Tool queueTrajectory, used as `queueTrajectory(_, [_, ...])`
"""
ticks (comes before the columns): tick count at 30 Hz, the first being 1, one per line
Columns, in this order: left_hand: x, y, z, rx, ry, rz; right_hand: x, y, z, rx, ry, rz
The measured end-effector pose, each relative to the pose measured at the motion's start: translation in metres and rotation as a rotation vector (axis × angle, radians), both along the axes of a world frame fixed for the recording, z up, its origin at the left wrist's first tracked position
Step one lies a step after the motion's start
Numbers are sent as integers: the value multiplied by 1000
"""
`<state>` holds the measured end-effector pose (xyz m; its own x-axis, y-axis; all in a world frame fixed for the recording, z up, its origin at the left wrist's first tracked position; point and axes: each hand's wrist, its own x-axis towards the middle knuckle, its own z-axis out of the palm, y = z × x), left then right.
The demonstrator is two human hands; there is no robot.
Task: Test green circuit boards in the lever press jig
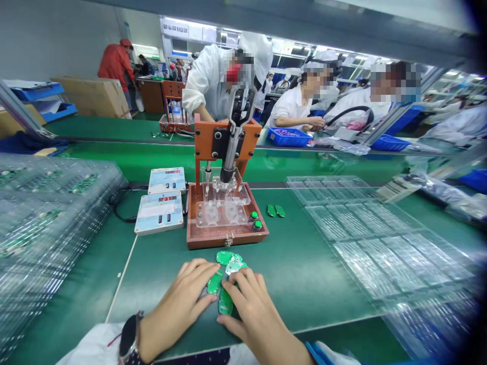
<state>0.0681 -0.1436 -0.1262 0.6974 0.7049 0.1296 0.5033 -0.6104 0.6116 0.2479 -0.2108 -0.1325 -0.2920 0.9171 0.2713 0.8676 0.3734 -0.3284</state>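
Note:
My left hand point(178, 309) and my right hand point(253, 317) rest side by side on the green mat near the front edge. Between their fingertips lies a small cluster of green circuit boards point(226, 271). Fingers of both hands touch these boards; neither hand has lifted one. Just beyond the boards stands an orange-brown test fixture point(224, 213) with a clear plate, two green buttons point(255, 219) and a raised black lever point(238, 126). Two more green boards point(276, 210) lie to the right of the fixture.
Stacks of clear trays holding boards point(45, 218) fill the left. Clear blister trays point(380, 243) cover the right. Two white digital meters point(162, 200) sit left of the fixture. Across the conveyor, people in white coats work; blue bins point(289, 136) stand there.

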Motion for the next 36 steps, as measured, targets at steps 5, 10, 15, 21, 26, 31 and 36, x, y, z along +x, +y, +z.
queueTrajectory(5, [-7, 0, 4, 122, -64, 3, 15, 6, 21, -265, 279, 83])
queueTrajectory(10, [-14, 24, 29, 400, -268, 181, 51, 44, 56, -166, 424, -113])
queueTrajectory(15, [7, 77, 48, 311, -282, 345, 42, 103, 74, -33, 104, -330])
queueTrajectory(21, [29, 104, 49, 198, -117, 270, 26, 137, 85, -170, -97, -497])
queueTrajectory(26, [23, 105, 49, 180, -86, 246, 61, 139, 89, -147, 196, 54])
queueTrajectory(31, [21, 112, 52, 276, -19, 215, 77, 145, 83, -219, 200, 371])
queueTrajectory(36, [21, 115, 56, 244, -41, 243, 75, 151, 78, -229, 269, 359])
